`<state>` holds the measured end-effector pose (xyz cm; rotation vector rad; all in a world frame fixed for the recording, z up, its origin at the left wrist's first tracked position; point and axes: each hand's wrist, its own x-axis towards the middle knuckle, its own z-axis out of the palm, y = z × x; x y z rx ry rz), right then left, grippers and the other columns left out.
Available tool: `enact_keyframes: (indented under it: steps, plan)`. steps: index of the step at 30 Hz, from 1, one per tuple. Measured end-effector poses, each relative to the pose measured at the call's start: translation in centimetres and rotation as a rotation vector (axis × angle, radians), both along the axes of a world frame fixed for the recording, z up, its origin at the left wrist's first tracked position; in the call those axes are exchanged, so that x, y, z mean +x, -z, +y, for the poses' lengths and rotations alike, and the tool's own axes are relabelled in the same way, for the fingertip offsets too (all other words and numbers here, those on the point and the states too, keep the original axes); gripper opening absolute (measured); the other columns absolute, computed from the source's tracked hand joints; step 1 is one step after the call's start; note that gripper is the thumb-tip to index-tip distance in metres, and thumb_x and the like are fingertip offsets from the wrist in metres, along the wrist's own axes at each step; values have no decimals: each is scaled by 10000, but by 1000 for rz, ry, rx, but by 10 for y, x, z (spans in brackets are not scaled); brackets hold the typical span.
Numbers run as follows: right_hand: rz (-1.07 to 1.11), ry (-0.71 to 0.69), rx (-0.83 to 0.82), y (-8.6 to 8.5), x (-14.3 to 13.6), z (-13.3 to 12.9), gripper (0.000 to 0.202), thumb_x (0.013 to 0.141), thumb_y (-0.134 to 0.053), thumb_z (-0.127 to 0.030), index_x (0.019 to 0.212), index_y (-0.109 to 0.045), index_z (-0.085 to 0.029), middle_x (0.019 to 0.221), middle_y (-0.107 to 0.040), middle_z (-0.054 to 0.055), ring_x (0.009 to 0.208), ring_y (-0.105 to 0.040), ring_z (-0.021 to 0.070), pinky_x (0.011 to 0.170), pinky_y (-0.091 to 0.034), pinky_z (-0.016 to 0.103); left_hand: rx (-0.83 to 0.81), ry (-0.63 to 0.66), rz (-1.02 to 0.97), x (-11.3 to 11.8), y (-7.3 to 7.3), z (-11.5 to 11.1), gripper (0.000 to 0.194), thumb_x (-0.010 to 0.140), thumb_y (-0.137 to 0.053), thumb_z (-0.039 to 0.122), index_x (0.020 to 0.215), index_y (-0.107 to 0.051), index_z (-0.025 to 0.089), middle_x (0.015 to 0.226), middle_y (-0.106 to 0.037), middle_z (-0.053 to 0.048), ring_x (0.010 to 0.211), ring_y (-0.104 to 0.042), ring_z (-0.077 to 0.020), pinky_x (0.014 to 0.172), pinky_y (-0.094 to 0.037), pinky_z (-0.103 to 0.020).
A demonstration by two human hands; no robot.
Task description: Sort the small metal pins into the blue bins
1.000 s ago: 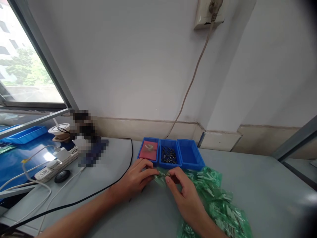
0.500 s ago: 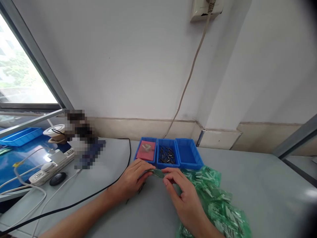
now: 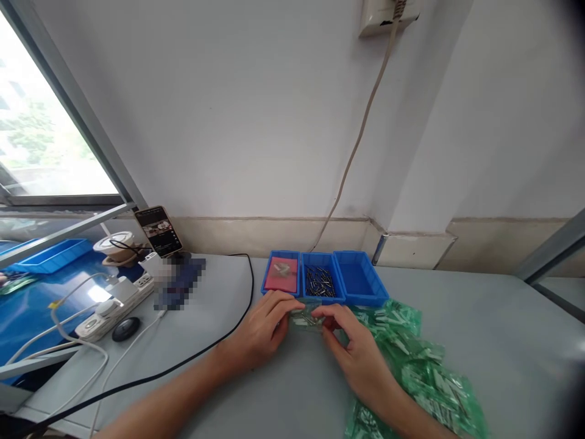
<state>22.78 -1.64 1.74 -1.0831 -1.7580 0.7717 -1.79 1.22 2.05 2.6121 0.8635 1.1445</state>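
Between my hands, just in front of the blue bins, is a small clear plastic bag [image 3: 305,318] with thin metal pieces in it. My left hand [image 3: 262,326] pinches its left side between thumb and fingers. At the right side, my right hand [image 3: 351,344] is closed with fingertips on the bag's edge. The bag looks flat, close to the table top. Beside and beyond my right hand lies a heap of green plastic bags [image 3: 425,360], each with slim metal and white parts inside. My right forearm hides part of the heap.
Three blue bins stand by the wall: one with a pink packet [image 3: 280,277], one with dark metal pins [image 3: 320,282], and a right bin [image 3: 361,277] showing its floor. To the left are a black cable [image 3: 192,349], power strip [image 3: 98,320], black mouse-like object [image 3: 126,329] and propped phone [image 3: 159,230].
The small bag has turned from nearly edge-on to flatter, showing its metal contents. Both hands remain on it. A dark thin piece seen under my left hand is now hidden. The view has shifted slightly left.
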Motion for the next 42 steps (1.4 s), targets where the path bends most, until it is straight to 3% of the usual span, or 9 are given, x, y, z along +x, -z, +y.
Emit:
enact_keyframes:
  steps: [6,11,19,24,27,31,35,42]
  plan:
    - [-36,-24,61,-5,4,5,225,1056,-535,-220,1141,-729,-296,1104,-730,57,1012,-662,247,884,-536,371,29,-20,3,-1,0,1,345,1041,-586,134,1372,-638,215,1207,-653,-119,1125,-643,-228,978,-561,-357]
    - [-27,1,82,-8,4,6,152,1058,-582,-289,1043,-732,-272,1102,-690,65,948,-669,231,837,-539,348,36,-25,-7,-2,-5,1,169,1067,-614,221,1196,-724,210,1144,-655,-113,1054,-643,-225,939,-557,-358]
    - [93,27,-130,-3,0,-1,197,1060,-594,-454,1094,-617,-261,829,-654,-4,754,-647,207,722,-507,330,22,-10,-40,4,-4,-2,132,1071,-638,270,1068,-724,170,1123,-686,-112,1050,-661,-217,957,-558,-368]
    - [286,32,-191,-6,1,4,291,1025,-662,-521,1099,-534,-270,769,-627,-44,647,-608,174,659,-489,308,113,14,-23,3,-7,-1,127,1054,-666,260,1032,-775,199,1487,-628,-128,1181,-653,-244,1024,-561,-415]
    - [297,49,-174,-10,4,7,299,1005,-685,-534,1023,-610,-245,785,-620,-23,651,-595,171,643,-489,305,175,48,40,2,-11,-1,126,1046,-681,269,1098,-774,204,1534,-618,-123,1222,-645,-254,1058,-558,-436]
    - [272,72,-199,-9,6,9,335,1022,-645,-551,1069,-706,-226,859,-689,19,671,-610,180,669,-499,322,214,81,65,1,-9,-1,238,1041,-697,285,1263,-731,208,1361,-734,-122,1221,-659,-256,1070,-560,-442]
    - [285,37,-206,-9,4,7,408,1078,-524,-582,1062,-717,-223,896,-723,36,667,-592,178,670,-499,327,189,30,46,1,-1,1,384,1067,-624,191,1448,-634,236,1273,-741,-114,1166,-681,-233,1018,-573,-403]
    - [144,-23,-196,-15,2,1,384,1040,-598,-573,875,-654,-230,704,-549,-23,659,-513,172,611,-431,296,147,1,-5,2,5,1,383,1080,-561,136,1455,-591,211,1249,-710,-114,1154,-667,-216,1024,-555,-384]
